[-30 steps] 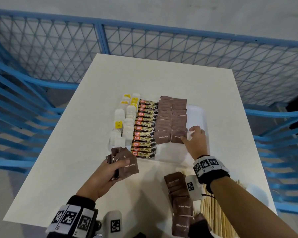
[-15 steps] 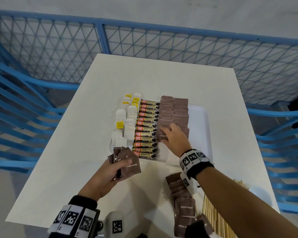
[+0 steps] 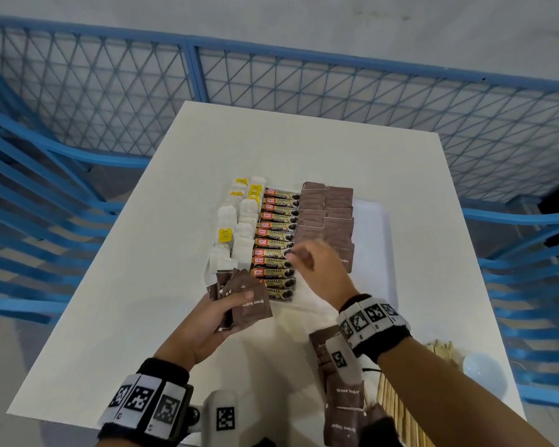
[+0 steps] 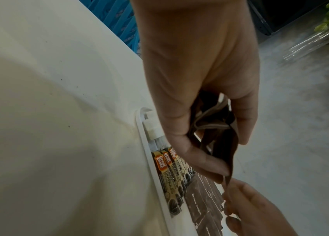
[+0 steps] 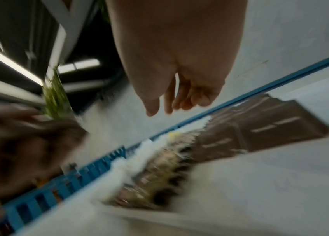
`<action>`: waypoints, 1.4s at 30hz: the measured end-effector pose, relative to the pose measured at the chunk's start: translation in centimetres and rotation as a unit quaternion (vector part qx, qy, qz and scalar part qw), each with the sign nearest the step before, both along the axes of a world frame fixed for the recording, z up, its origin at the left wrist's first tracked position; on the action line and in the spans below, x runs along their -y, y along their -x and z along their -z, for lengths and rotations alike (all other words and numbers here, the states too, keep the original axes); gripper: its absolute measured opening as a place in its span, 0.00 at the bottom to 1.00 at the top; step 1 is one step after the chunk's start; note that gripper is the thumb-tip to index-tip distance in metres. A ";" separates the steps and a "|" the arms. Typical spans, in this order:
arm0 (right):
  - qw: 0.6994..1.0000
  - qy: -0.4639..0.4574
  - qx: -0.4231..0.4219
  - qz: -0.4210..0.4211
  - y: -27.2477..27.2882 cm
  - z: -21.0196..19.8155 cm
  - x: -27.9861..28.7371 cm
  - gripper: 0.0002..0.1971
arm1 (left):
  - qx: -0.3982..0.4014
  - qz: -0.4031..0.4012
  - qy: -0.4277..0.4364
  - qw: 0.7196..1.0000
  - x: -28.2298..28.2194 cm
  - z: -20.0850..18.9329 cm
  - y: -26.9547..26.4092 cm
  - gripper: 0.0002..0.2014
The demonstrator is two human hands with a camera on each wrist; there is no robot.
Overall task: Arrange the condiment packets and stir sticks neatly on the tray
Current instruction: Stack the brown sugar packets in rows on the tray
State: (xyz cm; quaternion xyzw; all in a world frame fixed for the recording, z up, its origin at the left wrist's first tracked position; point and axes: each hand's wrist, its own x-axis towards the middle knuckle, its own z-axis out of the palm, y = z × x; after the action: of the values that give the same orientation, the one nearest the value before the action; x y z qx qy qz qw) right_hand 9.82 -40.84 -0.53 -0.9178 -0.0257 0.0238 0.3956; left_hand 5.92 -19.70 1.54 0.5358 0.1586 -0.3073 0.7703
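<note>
On the white tray (image 3: 373, 240) mid-bench, tea bags (image 3: 236, 233), coffee sticks (image 3: 276, 237) and two columns of brown sugar packets (image 3: 325, 217) already lie in rows. Left hand (image 3: 204, 330) clamps a fan of sugar packets (image 3: 246, 304); right hand (image 3: 320, 269) hovers, fingers loose and empty. Loose sugar packets (image 3: 344, 391) and wooden stir sticks (image 3: 400, 411) wait at the bench's near right corner.

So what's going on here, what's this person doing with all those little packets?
A person is sorting drink condiments onto a white tray. Tea bags, coffee sticks and brown sugar packets already lie there in rows. The left hand holds a fan of brown sugar packets, and the empty right hand reaches toward it. More sugar packets and wooden stir sticks wait on the table.
</note>
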 end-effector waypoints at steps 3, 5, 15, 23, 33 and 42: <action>0.978 -0.151 -0.136 -0.051 1.9 -2.2 -1.5 0.16 | -0.002 -0.008 0.009 1.000 0.5 -0.6 -0.1 0.12; 0.948 -0.231 -0.211 -0.066 2.8 -2.6 -2.1 0.10 | 0.001 -0.009 0.021 1.000 0.8 -0.9 -0.2 0.13; 0.909 -0.348 -0.228 -0.015 4.3 -2.6 -2.2 0.04 | -0.022 -0.057 0.038 0.997 0.8 -0.5 0.2 0.10; 0.891 -0.406 -0.196 0.046 4.7 -3.7 -0.3 0.08 | -0.042 -0.096 0.057 0.993 0.2 -1.1 0.1 0.08; 0.969 -0.177 -0.133 0.111 3.3 0.5 3.4 0.11 | -0.055 -0.118 0.032 0.991 -0.4 -0.9 0.1 0.09; 0.971 -0.100 -0.093 0.196 0.4 2.6 4.4 0.09 | -0.054 -0.118 0.017 0.991 -0.3 -0.9 0.2 0.05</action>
State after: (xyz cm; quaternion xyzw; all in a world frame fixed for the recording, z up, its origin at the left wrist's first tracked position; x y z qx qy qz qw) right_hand 9.38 -45.28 -3.10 -0.8544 0.1890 0.0287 0.4833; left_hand 5.69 -19.35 2.45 0.4825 0.2571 -0.2456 0.8005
